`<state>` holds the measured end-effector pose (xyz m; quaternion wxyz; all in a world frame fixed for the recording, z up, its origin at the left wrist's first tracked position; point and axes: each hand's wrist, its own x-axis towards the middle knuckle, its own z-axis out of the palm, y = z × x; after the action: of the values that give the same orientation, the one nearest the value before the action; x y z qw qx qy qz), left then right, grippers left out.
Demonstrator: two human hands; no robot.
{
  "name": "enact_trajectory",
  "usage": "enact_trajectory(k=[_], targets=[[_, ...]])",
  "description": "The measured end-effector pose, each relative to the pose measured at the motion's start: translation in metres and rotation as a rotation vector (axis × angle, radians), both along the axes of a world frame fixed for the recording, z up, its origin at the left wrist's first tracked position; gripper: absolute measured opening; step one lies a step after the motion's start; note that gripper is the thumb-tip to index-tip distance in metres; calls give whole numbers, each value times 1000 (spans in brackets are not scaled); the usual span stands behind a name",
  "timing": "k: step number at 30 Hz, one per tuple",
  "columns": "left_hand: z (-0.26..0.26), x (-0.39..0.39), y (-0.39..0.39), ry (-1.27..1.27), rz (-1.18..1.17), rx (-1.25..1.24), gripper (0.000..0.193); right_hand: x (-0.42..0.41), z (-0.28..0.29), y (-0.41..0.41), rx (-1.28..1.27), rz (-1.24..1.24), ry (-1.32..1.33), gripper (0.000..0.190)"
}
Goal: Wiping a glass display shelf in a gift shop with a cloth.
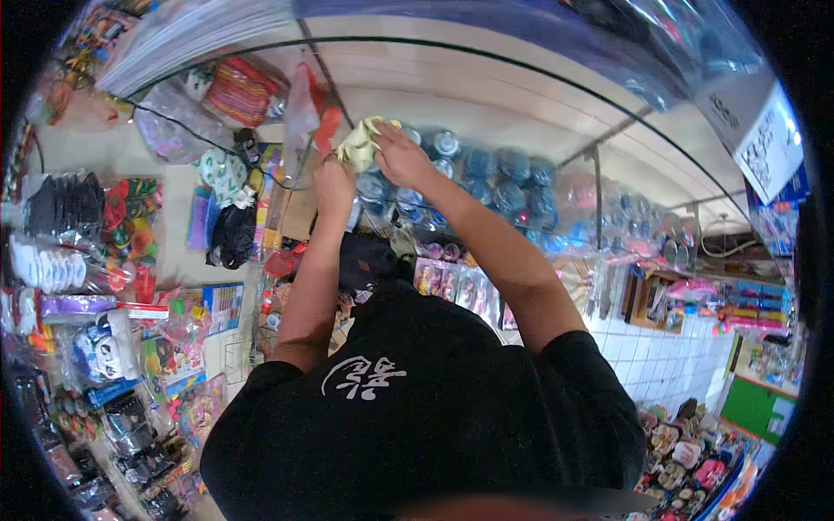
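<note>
A pale yellow cloth (358, 148) is bunched between my two hands, in front of a light-coloured panel. My right hand (405, 157) lies over its right side with fingers bent onto it. At the cloth's lower left edge, my left hand (335, 183) is closed, seemingly on a fold; its fingertips are hidden. A red strip (327, 130) hangs just above my left hand, beside a clear plastic bag (300, 107). Below and right of my right hand are rows of clear bluish plastic containers (511, 179).
Packaged goods (146, 244) hang along the left wall, near a black plastic bag (233, 238). Boxed dolls (459, 290) stand below the containers. A thin dark rod or cable (456, 44) curves overhead. A metal post (597, 195) rises at right. Patterned small goods (684, 456) fill the lower right.
</note>
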<state>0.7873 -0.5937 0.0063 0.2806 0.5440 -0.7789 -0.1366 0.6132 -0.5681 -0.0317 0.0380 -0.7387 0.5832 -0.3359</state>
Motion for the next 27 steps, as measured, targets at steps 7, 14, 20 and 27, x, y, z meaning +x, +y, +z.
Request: enact_trajectory(k=[7, 14, 20, 27], targets=[[-3, 20, -57, 14, 131, -7, 25, 27, 0, -127, 111, 37, 220, 42], [-25, 13, -36, 57, -2, -175, 40, 9, 13, -76, 143, 148, 73, 39], [-13, -72, 9, 142, -312, -128, 36, -73, 15, 47, 180, -143, 52, 43], [-11, -234, 115, 149, -752, 42, 38, -197, 20, 219, 175, -669, 84, 40]])
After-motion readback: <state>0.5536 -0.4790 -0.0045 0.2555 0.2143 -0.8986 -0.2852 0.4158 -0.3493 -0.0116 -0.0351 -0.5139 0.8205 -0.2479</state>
